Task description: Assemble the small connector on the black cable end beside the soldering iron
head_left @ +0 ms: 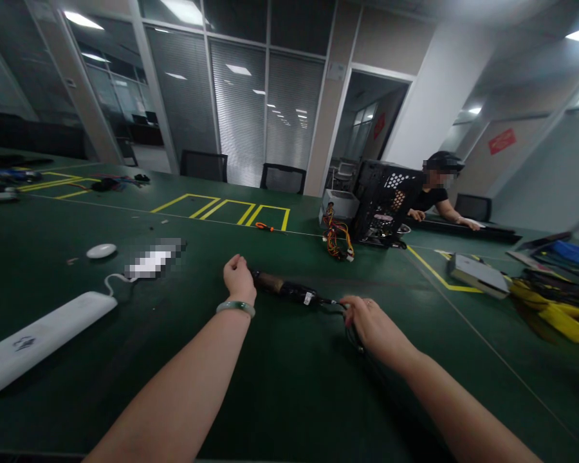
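Note:
A black, stick-shaped corded tool (292, 290), which looks like an electric screwdriver, lies level between my hands just over the green table. It has a brownish band and a small white label. Its left end runs into the curled fingers of my left hand (240, 278), which hide the tip. From its right end comes a black cable (332, 303). My right hand (374, 325) pinches this cable close to the tool, and a loop of it hangs beneath the fingers.
Left of me lie a white power strip-like device (48, 337) and a white mouse (101, 251). An orange-handled screwdriver (264, 226) is farther back. A power supply (341, 204) with coloured wires stands beside a black computer case (379, 199). A co-worker (439, 186) leans over the table at right.

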`<state>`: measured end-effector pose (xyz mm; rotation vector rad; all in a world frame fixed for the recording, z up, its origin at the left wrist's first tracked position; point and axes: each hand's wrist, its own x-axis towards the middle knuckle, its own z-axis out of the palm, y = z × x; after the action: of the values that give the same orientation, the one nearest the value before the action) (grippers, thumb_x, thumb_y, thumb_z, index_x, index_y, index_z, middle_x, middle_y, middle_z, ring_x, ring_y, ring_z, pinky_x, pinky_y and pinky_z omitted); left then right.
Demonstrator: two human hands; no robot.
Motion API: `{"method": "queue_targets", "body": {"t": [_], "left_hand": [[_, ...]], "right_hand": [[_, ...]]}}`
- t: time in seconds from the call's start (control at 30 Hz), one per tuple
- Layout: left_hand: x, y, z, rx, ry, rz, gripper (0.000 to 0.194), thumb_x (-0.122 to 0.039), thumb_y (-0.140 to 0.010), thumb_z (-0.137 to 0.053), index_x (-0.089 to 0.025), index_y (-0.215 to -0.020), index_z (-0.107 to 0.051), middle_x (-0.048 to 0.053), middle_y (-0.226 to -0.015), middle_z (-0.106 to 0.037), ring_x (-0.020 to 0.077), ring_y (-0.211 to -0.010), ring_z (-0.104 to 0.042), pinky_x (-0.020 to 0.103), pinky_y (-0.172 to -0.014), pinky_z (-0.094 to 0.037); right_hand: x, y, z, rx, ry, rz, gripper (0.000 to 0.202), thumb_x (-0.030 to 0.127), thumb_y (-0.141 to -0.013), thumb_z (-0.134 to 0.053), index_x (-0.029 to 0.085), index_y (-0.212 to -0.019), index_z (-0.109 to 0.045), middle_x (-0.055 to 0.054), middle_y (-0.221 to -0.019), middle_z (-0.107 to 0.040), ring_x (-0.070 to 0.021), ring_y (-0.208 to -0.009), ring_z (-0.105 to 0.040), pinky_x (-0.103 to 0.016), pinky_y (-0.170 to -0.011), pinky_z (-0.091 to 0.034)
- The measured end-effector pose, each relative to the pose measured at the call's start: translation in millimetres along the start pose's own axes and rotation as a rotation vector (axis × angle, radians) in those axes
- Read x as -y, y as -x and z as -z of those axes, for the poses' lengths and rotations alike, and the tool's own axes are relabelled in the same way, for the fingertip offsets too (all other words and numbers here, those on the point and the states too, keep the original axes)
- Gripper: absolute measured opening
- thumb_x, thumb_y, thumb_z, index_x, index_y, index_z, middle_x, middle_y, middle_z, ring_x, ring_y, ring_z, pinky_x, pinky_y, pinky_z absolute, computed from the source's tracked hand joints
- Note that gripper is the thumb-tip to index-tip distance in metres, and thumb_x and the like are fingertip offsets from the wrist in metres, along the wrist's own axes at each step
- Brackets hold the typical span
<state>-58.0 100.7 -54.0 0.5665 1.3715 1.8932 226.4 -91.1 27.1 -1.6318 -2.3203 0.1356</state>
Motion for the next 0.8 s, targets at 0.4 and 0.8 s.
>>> {"method": "queue_targets", "body": {"t": [0.4,0.8], "left_hand": [[-26.2,28.2,3.1,0.235,-0.366,-0.432,0.043,-0.003,-0.074,-0.053,-0.025,-0.111,-0.058,0.007,-0.137,-0.047,0.0264,-0.14,-0.023,0.052,-0.116,-0.005],[-54.8,131.3,-9.7,1.319,-0.868,-1.038,0.033,-0.031,-0.084,-0.06,-0.026,-0.117,-0.06,0.003,-0.137,-0.051,0.0263,-0.135,-0.034,0.051,-0.117,-0.007]], "right_hand": [[4.5,21.2,12.6,0.268,0.113,0.259,0.057,0.002,-0.081,-0.042,0.03,-0.129,-0.054,-0.004,-0.128,-0.056,-0.0218,-0.112,-0.053,-0.04,-0.097,-0.04],[-7.6,17.2,26.0,0.31,0.074,0.233,0.033,0.008,-0.081,-0.051,0.026,-0.105,-0.066,-0.003,-0.107,-0.061,-0.0196,-0.099,-0.057,-0.033,-0.089,-0.043]]}}
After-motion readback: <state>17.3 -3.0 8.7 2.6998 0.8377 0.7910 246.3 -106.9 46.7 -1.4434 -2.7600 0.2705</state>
